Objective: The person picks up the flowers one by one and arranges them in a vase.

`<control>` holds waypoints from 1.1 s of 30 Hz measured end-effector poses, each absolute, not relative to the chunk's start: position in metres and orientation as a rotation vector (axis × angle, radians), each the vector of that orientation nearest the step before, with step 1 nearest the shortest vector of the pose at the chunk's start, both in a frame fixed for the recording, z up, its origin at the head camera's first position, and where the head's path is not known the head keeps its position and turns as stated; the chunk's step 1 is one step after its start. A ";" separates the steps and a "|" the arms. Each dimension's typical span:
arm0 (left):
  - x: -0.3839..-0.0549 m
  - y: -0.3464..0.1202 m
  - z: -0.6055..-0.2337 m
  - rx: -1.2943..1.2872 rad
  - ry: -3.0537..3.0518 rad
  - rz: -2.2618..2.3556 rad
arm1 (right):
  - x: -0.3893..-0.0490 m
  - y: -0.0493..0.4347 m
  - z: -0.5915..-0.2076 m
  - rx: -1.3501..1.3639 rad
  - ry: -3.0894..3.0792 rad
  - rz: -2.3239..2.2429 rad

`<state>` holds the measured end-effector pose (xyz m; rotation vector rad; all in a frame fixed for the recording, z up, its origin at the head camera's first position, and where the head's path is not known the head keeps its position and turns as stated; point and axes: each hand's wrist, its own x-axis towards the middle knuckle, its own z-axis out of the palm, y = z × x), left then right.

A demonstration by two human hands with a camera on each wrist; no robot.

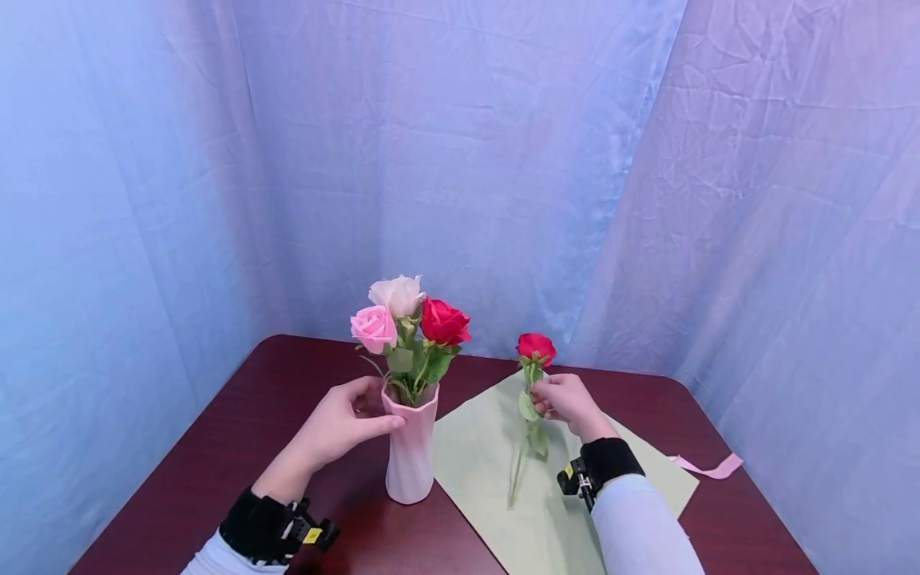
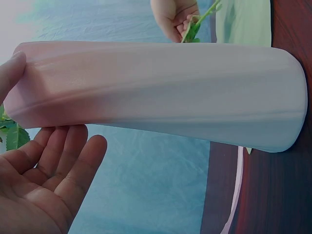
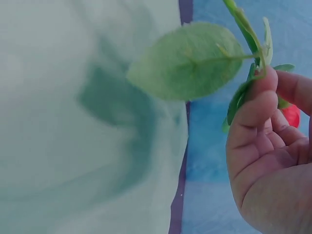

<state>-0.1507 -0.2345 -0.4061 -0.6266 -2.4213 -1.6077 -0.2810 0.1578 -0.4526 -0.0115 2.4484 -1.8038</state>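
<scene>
A pink-and-white vase (image 1: 412, 455) stands upright on the table with a white rose (image 1: 398, 296), a pink rose (image 1: 374, 328) and a red rose (image 1: 445, 321) in it. My left hand (image 1: 348, 423) holds the vase near its rim, thumb on the near side and fingers on the far left side. In the left wrist view the thumb (image 2: 12, 73) and fingertips touch opposite sides of the vase (image 2: 161, 92). My right hand (image 1: 568, 402) pinches the stem of another red rose (image 1: 536, 349), upright over the paper. In the right wrist view a leaf (image 3: 190, 61) hangs beside the pinching fingers.
A pale green sheet of paper (image 1: 481, 455) lies on the dark red table (image 1: 237, 447), right of the vase. At its right edge lies a pink ribbon (image 1: 711, 471). Blue curtains (image 1: 460, 160) hang around the table.
</scene>
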 end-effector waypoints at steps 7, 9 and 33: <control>-0.151 -0.235 -0.407 -0.631 -2.417 -1.611 | -0.278 0.159 -0.445 -0.043 2.328 -1.951; -0.151 -0.235 -0.407 -0.626 -2.421 -1.610 | -0.276 0.159 -0.442 -0.043 2.299 -1.983; -0.151 -0.235 -0.406 -0.611 -2.432 -1.605 | -0.253 0.171 -0.428 -0.146 1.974 -2.428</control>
